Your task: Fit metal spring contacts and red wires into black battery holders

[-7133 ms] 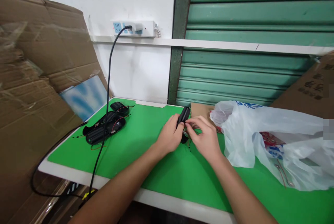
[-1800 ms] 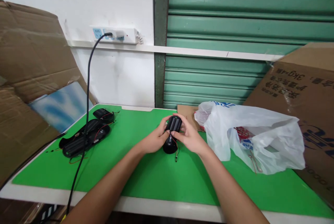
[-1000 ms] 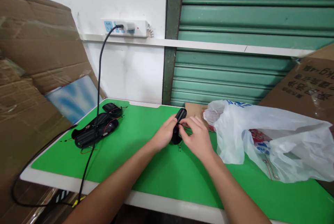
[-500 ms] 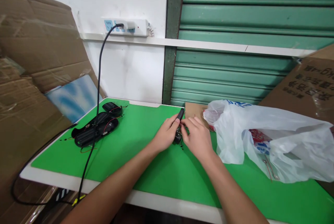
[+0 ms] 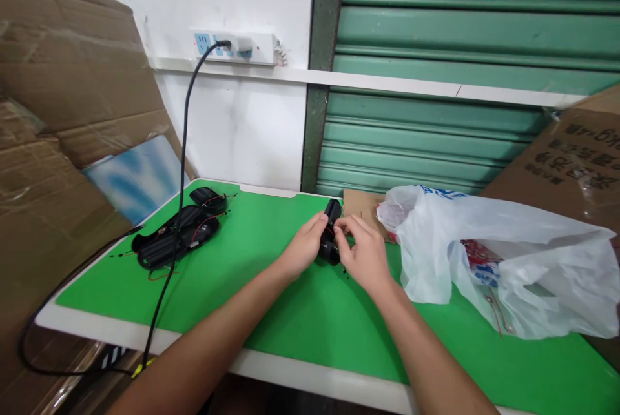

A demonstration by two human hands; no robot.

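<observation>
Fingers, left hand: curled round black device | right hand: drawn close against it, hold unclear

Green mat lies open between left hand and black cable, apparently hanging; plastic bag blocks right.

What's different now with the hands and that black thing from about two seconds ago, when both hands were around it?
The black thing has turned more edge-on. The left hand still holds it. The right hand has moved its fingertips to the side; what they pinch is too small to tell. The other black parts and bag stayed put.
</observation>
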